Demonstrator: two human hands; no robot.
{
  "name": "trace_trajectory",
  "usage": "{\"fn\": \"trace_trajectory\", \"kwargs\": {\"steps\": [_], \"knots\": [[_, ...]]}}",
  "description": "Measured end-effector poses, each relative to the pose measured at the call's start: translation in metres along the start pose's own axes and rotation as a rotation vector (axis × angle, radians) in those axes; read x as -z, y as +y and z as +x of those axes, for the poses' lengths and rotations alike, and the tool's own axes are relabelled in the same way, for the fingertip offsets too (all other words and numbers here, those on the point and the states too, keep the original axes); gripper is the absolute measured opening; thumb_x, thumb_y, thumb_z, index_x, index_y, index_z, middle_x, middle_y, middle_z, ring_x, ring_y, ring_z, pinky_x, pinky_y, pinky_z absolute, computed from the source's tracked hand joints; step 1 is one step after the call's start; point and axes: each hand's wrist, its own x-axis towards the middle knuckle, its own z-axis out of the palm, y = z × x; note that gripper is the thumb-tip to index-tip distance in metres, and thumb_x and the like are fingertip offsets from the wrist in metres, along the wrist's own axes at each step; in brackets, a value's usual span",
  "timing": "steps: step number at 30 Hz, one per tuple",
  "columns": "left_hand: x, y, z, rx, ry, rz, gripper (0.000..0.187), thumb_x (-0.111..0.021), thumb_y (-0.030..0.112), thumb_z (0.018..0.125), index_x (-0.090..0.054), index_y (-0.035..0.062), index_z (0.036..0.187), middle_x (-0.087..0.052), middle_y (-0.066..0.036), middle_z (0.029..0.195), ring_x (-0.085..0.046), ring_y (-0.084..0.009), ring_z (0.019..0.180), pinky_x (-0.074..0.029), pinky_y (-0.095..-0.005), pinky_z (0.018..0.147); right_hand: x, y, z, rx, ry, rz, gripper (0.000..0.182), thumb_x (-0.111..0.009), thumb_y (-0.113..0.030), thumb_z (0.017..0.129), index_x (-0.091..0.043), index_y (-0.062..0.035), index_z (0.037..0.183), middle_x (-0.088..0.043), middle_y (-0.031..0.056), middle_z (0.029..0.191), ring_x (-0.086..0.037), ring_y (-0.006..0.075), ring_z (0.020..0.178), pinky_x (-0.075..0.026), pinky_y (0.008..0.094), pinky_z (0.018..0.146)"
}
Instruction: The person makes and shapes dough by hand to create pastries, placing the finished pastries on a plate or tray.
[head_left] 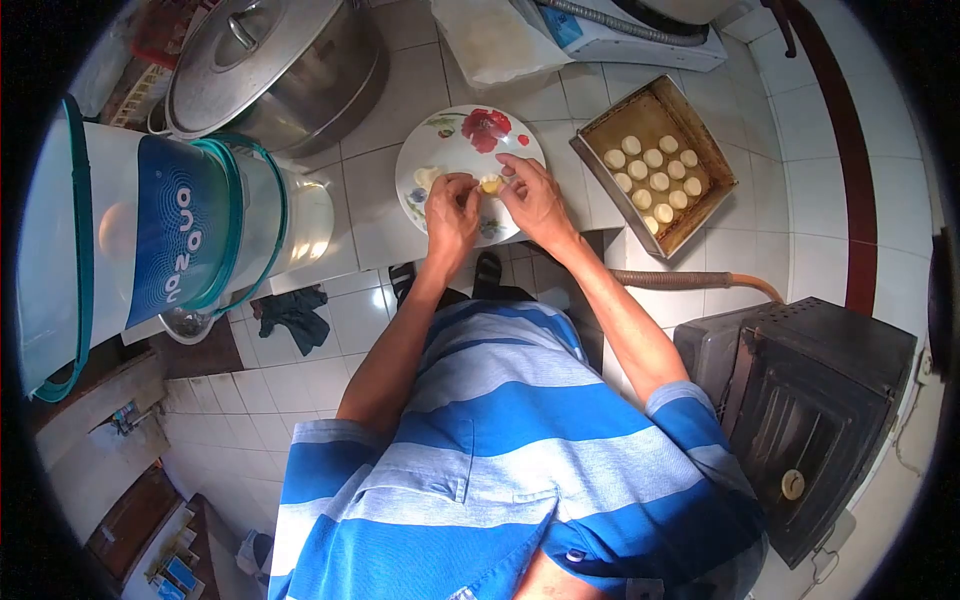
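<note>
Over a white plate [415, 150] with a red flower print, a small pale-yellow piece of dough [490, 185] sits between my two hands. My left hand [452, 215] is closed, its thumb and fingertips at the left side of the dough piece. From the right, my right hand [540, 205] pinches the same piece between thumb and fingers. A paler lump of dough [427, 177] lies on the plate's left part, beside my left fingers. To the right stands a square metal baking pan [705, 222] holding several small round dough pieces [658, 181] in rows.
A large lidded metal pot [290, 80] and stacked plastic buckets [180, 220] occupy the left side. Paper or plastic sheeting [500, 45] lies behind the plate. A dark oven [810, 410] stands at the right, near a brown hose [670, 280]. A dark cloth [293, 320] is lower left.
</note>
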Motion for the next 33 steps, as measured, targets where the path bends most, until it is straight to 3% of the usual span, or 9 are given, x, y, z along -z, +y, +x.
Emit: {"fn": "trace_trajectory", "kwargs": {"steps": [1, 3, 6, 10, 13, 15, 20, 25, 33], "knots": [[-0.001, -0.005, -0.002, 0.0, 0.0, 0.001, 0.012, -0.069, 0.001, 0.09, -0.073, -0.0046, 0.099, -0.067, -0.02, 0.106, -0.068, -0.0346, 0.095, -0.054, -0.0414, 0.087, -0.001, -0.002, -0.001, 0.001, 0.006, 0.005, 0.043, -0.071, -0.012, 0.092, -0.063, -0.0012, 0.133, -0.067, 0.0173, 0.106, -0.068, 0.0259, 0.077, -0.056, 0.0355, 0.072], [-0.003, -0.011, -0.007, -0.326, 0.025, 0.218, 0.027, -0.068, -0.001, 0.087, -0.069, -0.0046, 0.114, -0.065, -0.022, 0.118, -0.067, -0.0357, 0.103, -0.054, -0.0418, 0.089, -0.002, -0.002, -0.002, 0.001, 0.012, 0.012, 0.043, -0.07, -0.009, 0.092, -0.063, -0.001, 0.133, -0.067, 0.0171, 0.105, -0.068, 0.0264, 0.078, -0.056, 0.0357, 0.072], [-0.004, -0.001, -0.022, -0.426, 0.003, 0.408, 0.039, -0.068, -0.002, 0.085, -0.066, -0.0026, 0.124, -0.062, -0.024, 0.123, -0.063, -0.0399, 0.108, -0.051, -0.0465, 0.096, -0.003, -0.002, -0.003, 0.002, 0.012, 0.011, 0.042, -0.068, -0.006, 0.091, -0.062, -0.0009, 0.133, -0.066, 0.0167, 0.103, -0.069, 0.027, 0.08, -0.057, 0.0365, 0.073], [-0.009, -0.001, -0.032, -0.308, -0.011, 0.377, 0.053, -0.069, -0.002, 0.086, -0.059, 0.0002, 0.138, -0.052, -0.027, 0.14, -0.053, -0.0455, 0.125, -0.047, -0.0521, 0.105, -0.003, -0.002, -0.004, -0.016, -0.002, -0.002, 0.042, -0.066, -0.003, 0.092, -0.062, -0.0015, 0.134, -0.066, 0.0152, 0.105, -0.069, 0.0241, 0.082, -0.057, 0.0341, 0.075], [-0.008, -0.005, -0.029, -0.417, -0.039, 0.469, 0.058, -0.069, -0.002, 0.086, -0.055, 0.0002, 0.143, -0.051, -0.026, 0.14, -0.052, -0.0458, 0.126, -0.046, -0.0518, 0.106, -0.003, -0.001, -0.003, -0.03, -0.013, -0.009, 0.042, -0.066, -0.002, 0.093, -0.063, -0.002, 0.135, -0.066, 0.0149, 0.111, -0.07, 0.0214, 0.085, -0.058, 0.0317, 0.076], [-0.005, -0.006, -0.029, -0.407, -0.045, 0.481, 0.06, -0.069, -0.001, 0.086, -0.054, -0.0002, 0.144, -0.051, -0.026, 0.14, -0.052, -0.0457, 0.126, -0.045, -0.0517, 0.107, -0.002, 0.0, -0.004, -0.034, -0.019, -0.015, 0.042, -0.065, -0.002, 0.093, -0.063, -0.0021, 0.135, -0.065, 0.0158, 0.113, -0.07, 0.022, 0.085, -0.059, 0.0322, 0.076], [-0.007, -0.007, -0.021, -0.36, 0.011, 0.344, 0.063, -0.071, 0.001, 0.087, -0.051, -0.0009, 0.146, -0.054, -0.026, 0.136, -0.054, -0.0438, 0.123, -0.046, -0.0508, 0.105, 0.003, 0.003, -0.012, 0.256, -0.053, -0.26, 0.041, -0.063, -0.002, 0.091, -0.063, -0.0043, 0.132, -0.061, 0.0183, 0.116, -0.066, 0.0366, 0.097, -0.056, 0.0433, 0.085], [-0.01, -0.007, -0.008, -0.305, -0.006, 0.263, 0.065, -0.075, 0.003, 0.086, -0.051, -0.001, 0.146, -0.067, -0.021, 0.113, -0.062, -0.0398, 0.106, -0.05, -0.0489, 0.093, 0.006, -0.006, -0.02, 0.305, -0.089, -0.447, 0.043, -0.065, 0.0, 0.087, -0.065, -0.0067, 0.13, -0.059, 0.0166, 0.123, -0.064, 0.0351, 0.102, -0.055, 0.0443, 0.09], [-0.012, -0.007, -0.002, -0.209, -0.023, 0.227, 0.063, -0.075, 0.003, 0.087, -0.052, -0.0016, 0.146, -0.07, -0.019, 0.108, -0.065, -0.0369, 0.1, -0.052, -0.0469, 0.089, 0.006, -0.008, -0.015, 0.396, -0.055, -0.523, 0.05, -0.068, 0.002, 0.082, -0.067, -0.009, 0.131, -0.059, 0.0156, 0.131, -0.062, 0.0343, 0.107, -0.054, 0.045, 0.094]]}}
